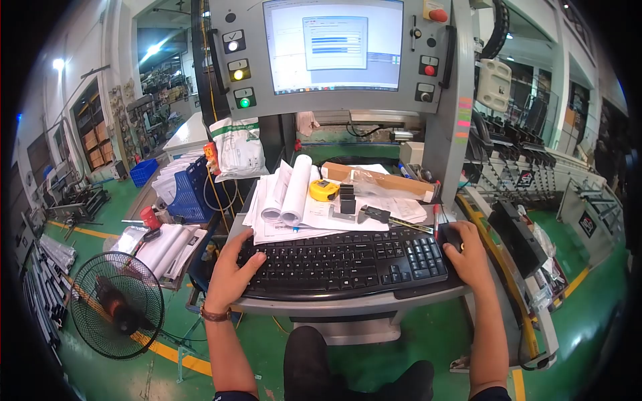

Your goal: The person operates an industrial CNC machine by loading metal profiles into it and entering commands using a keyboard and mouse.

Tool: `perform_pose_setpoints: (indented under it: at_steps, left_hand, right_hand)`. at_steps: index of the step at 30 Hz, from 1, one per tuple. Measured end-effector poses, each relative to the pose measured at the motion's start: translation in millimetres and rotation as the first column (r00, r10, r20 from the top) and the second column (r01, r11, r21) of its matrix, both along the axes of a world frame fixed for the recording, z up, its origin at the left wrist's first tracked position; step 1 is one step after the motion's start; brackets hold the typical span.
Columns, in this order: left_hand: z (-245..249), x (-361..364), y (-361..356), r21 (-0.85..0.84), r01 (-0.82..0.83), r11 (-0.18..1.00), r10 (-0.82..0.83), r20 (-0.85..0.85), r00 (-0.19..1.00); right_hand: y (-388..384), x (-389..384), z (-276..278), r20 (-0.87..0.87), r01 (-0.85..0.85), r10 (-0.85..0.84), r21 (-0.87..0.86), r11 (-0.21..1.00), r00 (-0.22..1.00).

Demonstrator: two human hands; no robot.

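Note:
At the left end of the black keyboard (348,259) rests my left hand (231,271), its thumb stretched over the keys and apart from the fingers. That hand holds nothing. My right hand (468,257) lies on a dark computer mouse (449,235), which it mostly covers, just right of the keyboard. Behind the keys are rolled papers (295,190), a yellow tape measure (324,191), small dark metal blocks (347,199) and a digital caliper (378,214). A lit screen (334,47) above shows a dialog window with blue bars.
Lit buttons (243,102) and a red knob (438,15) flank the screen. A standing fan (117,301) is at lower left, near a paper-covered stand. A blue crate (190,190) holds papers. Machinery with a yellow rail (491,260) stands at right.

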State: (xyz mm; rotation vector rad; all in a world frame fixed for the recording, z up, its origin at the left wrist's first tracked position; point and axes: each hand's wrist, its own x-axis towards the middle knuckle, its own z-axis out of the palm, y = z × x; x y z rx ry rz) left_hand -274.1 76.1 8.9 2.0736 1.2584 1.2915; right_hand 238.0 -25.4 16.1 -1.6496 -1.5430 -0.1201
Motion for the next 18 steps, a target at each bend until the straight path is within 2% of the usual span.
perform_pose_setpoints:
  at_steps: [7, 13, 18]
  left_hand:
    - [-0.1, -0.2, 0.0, 0.001, 0.003, 1.000, -0.003, 0.010, 1.000]
    - [0.4, 0.2, -0.2, 0.001, -0.003, 1.000, 0.003, 0.006, 1.000]
    - [-0.2, -0.3, 0.1, -0.009, 0.003, 1.000, -0.003, 0.023, 1.000]
  right_hand:
    - [-0.3, 0.6, -0.3, 0.019, 0.005, -0.005, 0.003, 1.000, 1.000]
    - [-3.6, -1.0, 0.8, -0.021, -0.054, 0.056, 0.108, 0.993, 0.998]
    - [-6.8, -4.1, 3.7, 0.005, 0.024, -0.024, 0.027, 0.999, 1.000]
